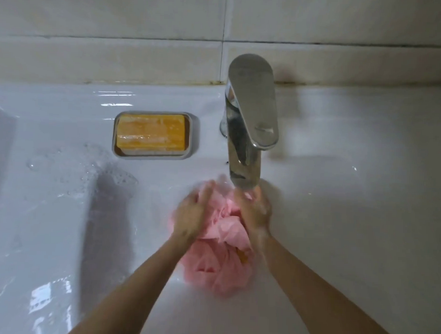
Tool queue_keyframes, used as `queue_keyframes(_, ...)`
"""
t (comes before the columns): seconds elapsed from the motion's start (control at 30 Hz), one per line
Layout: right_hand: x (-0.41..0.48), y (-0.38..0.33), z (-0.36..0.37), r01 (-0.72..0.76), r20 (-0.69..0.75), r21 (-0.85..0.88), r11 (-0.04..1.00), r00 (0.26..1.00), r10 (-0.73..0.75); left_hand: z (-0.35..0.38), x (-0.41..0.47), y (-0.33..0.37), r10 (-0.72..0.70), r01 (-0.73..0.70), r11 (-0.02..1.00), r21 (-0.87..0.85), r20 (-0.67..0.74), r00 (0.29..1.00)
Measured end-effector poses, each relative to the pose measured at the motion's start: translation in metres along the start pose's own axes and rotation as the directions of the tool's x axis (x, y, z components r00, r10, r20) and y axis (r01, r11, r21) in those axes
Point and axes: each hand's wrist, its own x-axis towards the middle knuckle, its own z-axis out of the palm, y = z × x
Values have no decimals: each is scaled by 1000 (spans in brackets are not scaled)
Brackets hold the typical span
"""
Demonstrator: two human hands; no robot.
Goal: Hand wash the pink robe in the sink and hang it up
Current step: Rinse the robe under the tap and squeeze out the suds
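Most of the view is a glossy, wet white sink (338, 196) set against a wall (119, 26) of pale tiles, with dark grime along the joint between them. Two bare arms reach in from below to a bunched pink robe (223, 257) in the basin just under the spout of a chrome tap (251, 118); the left hand (190, 213) presses the cloth with fairly straight fingers and the right hand (255, 215) curls round a fold, both blurred. Left of the tap, a grey dish (193, 141) holds orange soap (150, 132), with suds (89, 167) lower left.
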Motion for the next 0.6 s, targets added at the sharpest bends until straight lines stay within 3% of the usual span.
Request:
queue_keyframes(0.07, -18, -9, -24, 56, -1, 164, 985, 998, -57, -19, -20, 13, 28, 2, 957, -289, 101, 994)
queue_keyframes(0.1, -30, -9, -32, 58, 21, 193, 980, 998, -63, -24, -25, 5, 90, -68, 976, -205, 99, 991)
queue_keyframes(0.13, -44, -12, -39, 50, 52, 193, 980, 997, -61, -24, -39, 5, 134, -129, 985, -111, 38, 990)
queue_keyframes(0.17, -56, -9, -42, 111, 59, 120, 987, 991, -118, -25, -50, -3, 234, -230, 956, 183, -3, 972)
queue_keyframes(0.2, -66, -5, -41, 241, 59, -117, 963, 970, -236, -21, -58, -18, 364, -314, 847, 429, -37, 931)
queue_keyframes(0.23, -71, 5, -39, 360, 82, -329, 873, 932, -353, -16, -60, -39, 433, -353, 707, 612, 19, 901)
queue_keyframes(0.3, -68, 33, -30, 495, 173, -528, 690, 858, -483, 2, -56, -83, 442, -393, 505, 769, 161, 882)
queue_keyframes(0.4, -63, 63, -5, 541, 226, -618, 570, 817, -531, 18, -54, -89, 348, -328, 531, 781, 152, 925)
queue_keyframes(0.5, -52, 72, 9, 505, 117, -701, 503, 778, -617, 20, -35, -83, 405, -331, 600, 728, 79, 911)
queue_keyframes(0.6, -29, 76, 11, 506, 111, -728, 463, 753, -648, 21, -19, -80, 463, -374, 598, 708, 75, 883)
